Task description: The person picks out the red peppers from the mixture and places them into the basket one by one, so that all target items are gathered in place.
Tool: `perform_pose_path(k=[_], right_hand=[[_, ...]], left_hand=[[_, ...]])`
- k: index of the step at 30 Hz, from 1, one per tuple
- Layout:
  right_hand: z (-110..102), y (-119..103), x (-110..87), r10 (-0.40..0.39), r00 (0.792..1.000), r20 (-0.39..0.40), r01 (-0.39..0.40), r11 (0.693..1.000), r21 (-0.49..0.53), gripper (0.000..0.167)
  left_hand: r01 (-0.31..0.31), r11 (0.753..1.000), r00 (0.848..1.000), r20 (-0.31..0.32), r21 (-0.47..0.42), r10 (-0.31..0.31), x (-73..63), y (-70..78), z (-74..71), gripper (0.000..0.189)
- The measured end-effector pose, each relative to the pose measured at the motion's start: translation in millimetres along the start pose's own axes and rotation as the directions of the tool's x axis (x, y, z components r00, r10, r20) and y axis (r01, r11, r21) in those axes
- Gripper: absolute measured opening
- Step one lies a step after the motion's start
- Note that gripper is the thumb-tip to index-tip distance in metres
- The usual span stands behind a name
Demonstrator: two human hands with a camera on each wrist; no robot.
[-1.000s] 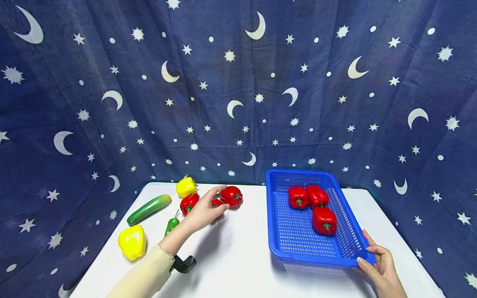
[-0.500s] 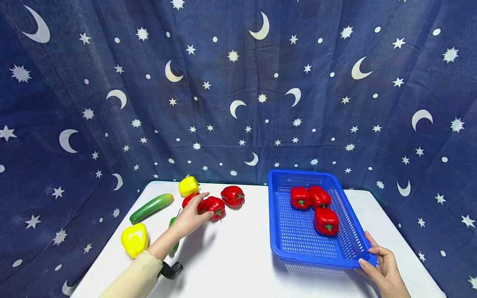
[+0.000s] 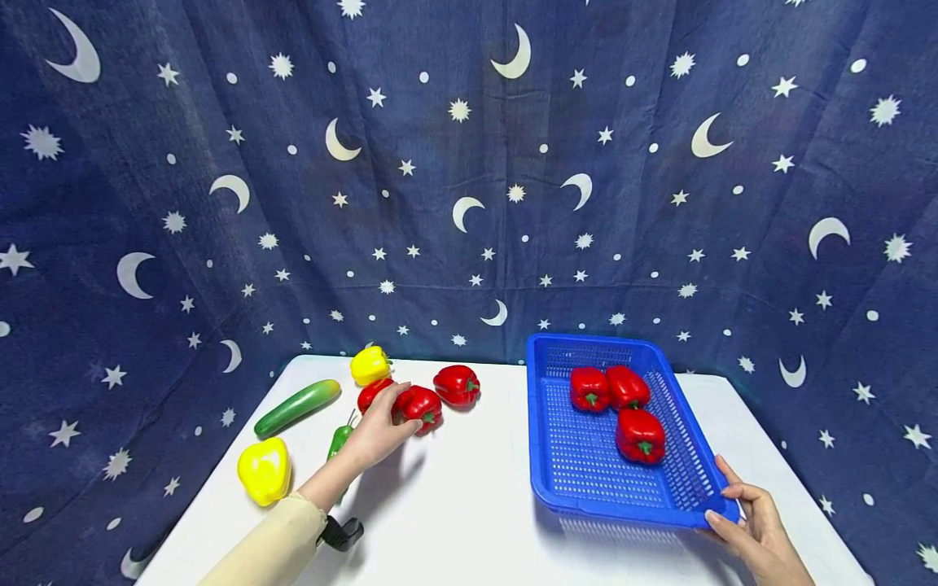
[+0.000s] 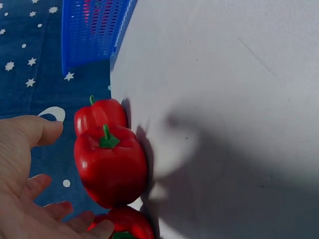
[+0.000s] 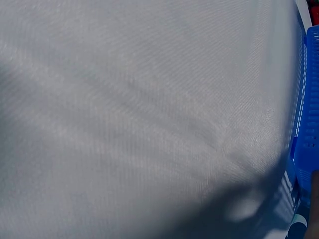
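Observation:
My left hand point(image 3: 379, 430) is at the near left side of a red bell pepper point(image 3: 420, 408), thumb and fingers spread at its sides. In the left wrist view, the thumb point(image 4: 47, 130) and fingers are parted, and this pepper point(image 4: 112, 164) shows its green stem upward. Another red bell pepper point(image 3: 458, 385) lies behind it to the right. A third red pepper point(image 3: 372, 394) is partly hidden by the left hand. My right hand point(image 3: 758, 529) grips the near right corner of a blue plastic basket point(image 3: 586, 506), thumb on the rim.
Several red bell peppers, one of them nearest the front point(image 3: 641, 436), lie in the basket. On the left of the white table point(image 3: 469, 505) are a cucumber point(image 3: 296, 408), a yellow pepper point(image 3: 265, 470), a smaller yellow pepper point(image 3: 370, 366) and a green pepper point(image 3: 340, 439). A starry curtain point(image 3: 440, 309) hangs behind.
My left hand has drawn back left from over the red peppers to the near pepper's left side, uncovering it. My right hand keeps its hold on the basket corner.

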State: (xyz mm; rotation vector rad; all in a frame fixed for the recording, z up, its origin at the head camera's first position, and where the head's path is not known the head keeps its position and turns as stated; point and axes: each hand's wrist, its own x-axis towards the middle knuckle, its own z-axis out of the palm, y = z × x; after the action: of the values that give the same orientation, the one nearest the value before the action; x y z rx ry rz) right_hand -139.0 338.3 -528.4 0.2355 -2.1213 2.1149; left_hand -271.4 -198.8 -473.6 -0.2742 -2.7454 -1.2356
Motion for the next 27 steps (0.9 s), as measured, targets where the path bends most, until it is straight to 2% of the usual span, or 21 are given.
perform_pose_path(k=[5,11,17,21,24,27], right_hand=[[1.3,-1.8,1.1,0.067,0.997,-0.034,-0.068,0.997,-0.026,0.037],[0.4,-1.0,1.0,0.027,0.999,-0.028,-0.028,0.999,-0.029,0.036],[1.2,3.2,0.6,0.032,0.999,-0.027,-0.033,0.999,-0.025,0.035],[0.5,3.1,-0.6,0.054,0.998,-0.034,-0.055,0.997,-0.045,0.035],[0.0,3.0,-0.7,0.059,0.998,-0.034,-0.060,0.997,-0.041,0.035],[-0.4,3.4,-0.3,0.048,0.998,-0.029,-0.049,0.998,-0.032,0.036]], left_hand=[[0.020,1.000,1.000,0.011,0.010,-0.020,3.3,3.7,5.1,0.071],[0.039,0.993,0.999,0.024,0.109,-0.042,9.9,2.4,15.4,0.073],[0.046,0.975,0.997,0.056,0.218,-0.059,14.6,-0.1,22.0,0.075],[0.021,0.970,0.996,0.082,0.242,-0.042,16.4,0.8,22.9,0.072],[-0.015,0.972,0.997,0.076,0.233,-0.003,17.9,1.1,23.1,0.066],[-0.027,0.976,0.997,0.073,0.216,0.012,18.5,0.1,22.8,0.062]])
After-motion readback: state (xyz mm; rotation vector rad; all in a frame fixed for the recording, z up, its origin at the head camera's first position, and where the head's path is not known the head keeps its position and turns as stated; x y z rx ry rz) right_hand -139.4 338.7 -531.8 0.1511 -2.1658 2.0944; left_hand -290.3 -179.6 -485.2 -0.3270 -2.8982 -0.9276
